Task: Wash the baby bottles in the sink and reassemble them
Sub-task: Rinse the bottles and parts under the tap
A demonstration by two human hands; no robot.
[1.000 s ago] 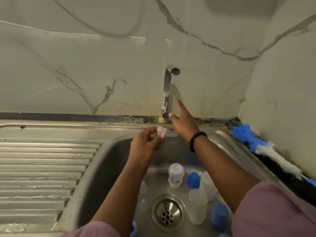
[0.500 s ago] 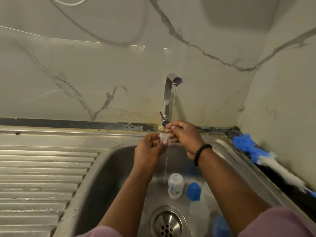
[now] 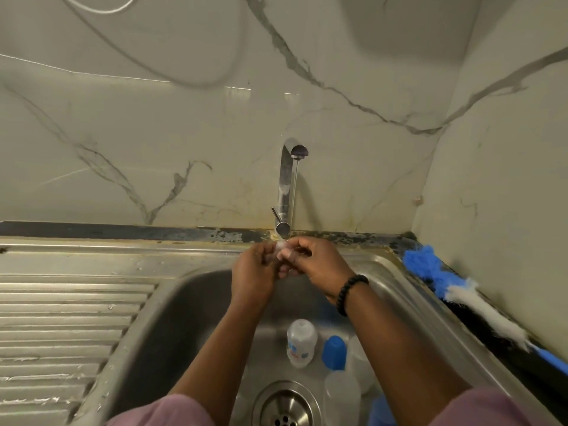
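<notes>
Clear small bottle part (image 3: 281, 248) under tap stream, pinched between left hand (image 3: 253, 272) and right hand (image 3: 310, 260), above sink (image 3: 184, 302)

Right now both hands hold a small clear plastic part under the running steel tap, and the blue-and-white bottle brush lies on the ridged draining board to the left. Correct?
One slip: the blue-and-white bottle brush lies on the dark ledge right of the steel sink, as the head view shows. The left hand and right hand do hold the small clear plastic part under the running steel tap.
</notes>
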